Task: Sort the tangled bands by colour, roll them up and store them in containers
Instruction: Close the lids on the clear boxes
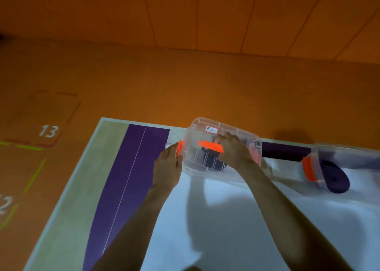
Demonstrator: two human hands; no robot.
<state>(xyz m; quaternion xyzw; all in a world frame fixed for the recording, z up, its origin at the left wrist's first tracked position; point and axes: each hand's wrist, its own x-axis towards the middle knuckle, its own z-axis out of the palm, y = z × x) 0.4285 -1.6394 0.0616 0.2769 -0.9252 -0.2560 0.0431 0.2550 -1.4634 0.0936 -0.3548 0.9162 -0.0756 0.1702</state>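
A clear plastic container (205, 131) with orange latches and a white label stands at the far edge of the table, with dark rolled bands showing dimly inside. My left hand (167, 163) presses against its left end at an orange latch (180, 149). My right hand (236, 151) lies on its lid beside the orange handle (210, 146). A second clear container (349, 159) at the right holds a dark purple rolled band (335, 178) and has an orange latch (309, 168).
A purple mat (131, 178) with a thin white line covers the table's left part, and a purple strip (285, 152) lies between the containers. The table's white surface (236, 219) lies near me. Orange floor with markings "13" (48, 131) lies beyond the table's left edge.
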